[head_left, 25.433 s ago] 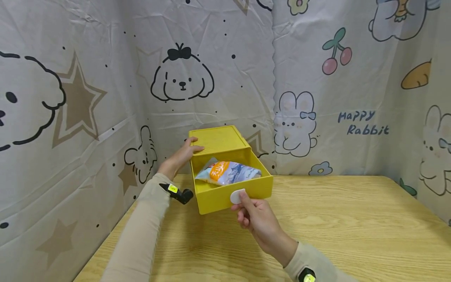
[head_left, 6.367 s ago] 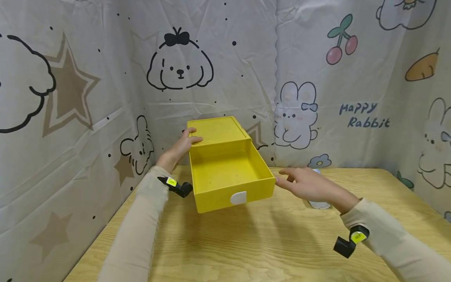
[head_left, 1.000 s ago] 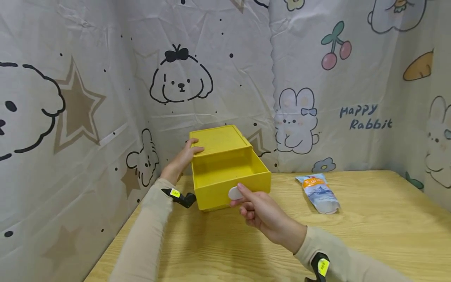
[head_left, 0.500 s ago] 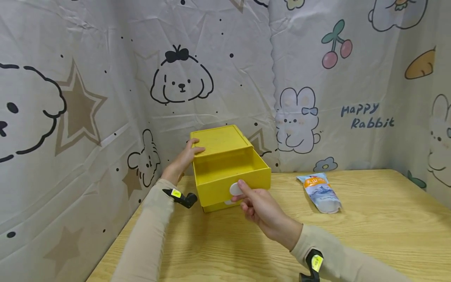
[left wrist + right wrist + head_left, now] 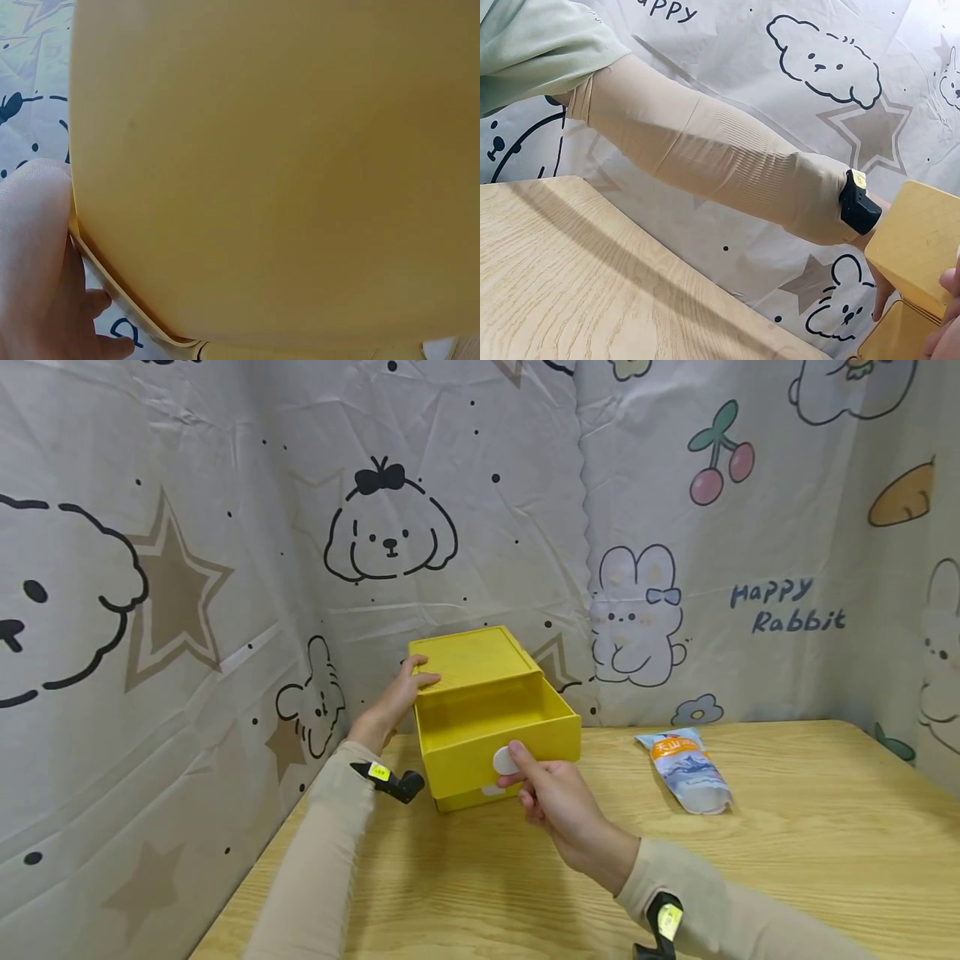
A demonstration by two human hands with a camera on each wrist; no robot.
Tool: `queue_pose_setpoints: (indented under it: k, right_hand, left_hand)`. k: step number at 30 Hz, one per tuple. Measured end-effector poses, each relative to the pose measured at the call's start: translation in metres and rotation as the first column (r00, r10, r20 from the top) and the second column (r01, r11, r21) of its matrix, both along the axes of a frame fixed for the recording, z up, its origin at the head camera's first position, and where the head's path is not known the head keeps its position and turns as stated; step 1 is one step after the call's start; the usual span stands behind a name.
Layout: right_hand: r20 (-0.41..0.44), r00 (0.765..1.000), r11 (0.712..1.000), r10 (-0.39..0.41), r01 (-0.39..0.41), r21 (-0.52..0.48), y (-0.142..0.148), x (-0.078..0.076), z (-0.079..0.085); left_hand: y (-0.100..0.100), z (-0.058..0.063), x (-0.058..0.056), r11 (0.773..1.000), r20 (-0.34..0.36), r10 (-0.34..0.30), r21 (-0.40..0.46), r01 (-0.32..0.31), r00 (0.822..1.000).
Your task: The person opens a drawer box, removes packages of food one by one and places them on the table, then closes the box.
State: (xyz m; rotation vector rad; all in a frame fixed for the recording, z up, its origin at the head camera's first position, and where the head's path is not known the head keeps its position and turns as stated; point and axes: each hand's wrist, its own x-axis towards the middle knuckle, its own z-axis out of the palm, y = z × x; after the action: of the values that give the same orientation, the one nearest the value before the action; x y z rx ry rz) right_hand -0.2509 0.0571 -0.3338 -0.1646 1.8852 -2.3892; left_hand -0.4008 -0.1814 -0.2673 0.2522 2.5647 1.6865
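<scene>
A yellow two-tier drawer box (image 5: 472,658) stands on the table in the head view. Its upper drawer (image 5: 457,768) sticks out toward me, and the part of its inside I can see is bare. Below it shows the lower drawer front (image 5: 457,802) with its own white tab. My left hand (image 5: 390,702) grips the box's top left edge, digits bent over onto the top. With thumb and finger, my right hand (image 5: 555,797) pinches the upper drawer's round white knob (image 5: 505,761). The left wrist view is mostly filled by a yellow panel (image 5: 262,172) beside that hand.
A blue and white snack bag (image 5: 686,772) with an orange label lies on the wooden table (image 5: 810,827), right of the drawer box. A patterned cloth (image 5: 510,527) hangs close behind the box and along the left side.
The bag, in the drawer at first, now lies on the table. My right hand has taken the knob. Over the last second the upper drawer has slid slightly inward, uncovering the lower tab.
</scene>
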Motion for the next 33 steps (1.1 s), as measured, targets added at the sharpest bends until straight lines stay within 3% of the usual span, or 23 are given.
queue_pose_setpoints:
  k: [33]
  right_hand:
    - [-0.050, 0.998, 0.996, -0.037, 0.040, 0.074, -0.0031, -0.0100, -0.0022]
  left_hand:
    - [-0.0011, 0.0008, 0.0002, 1.000, -0.013, 0.001, -0.005, -0.001, 1.000]
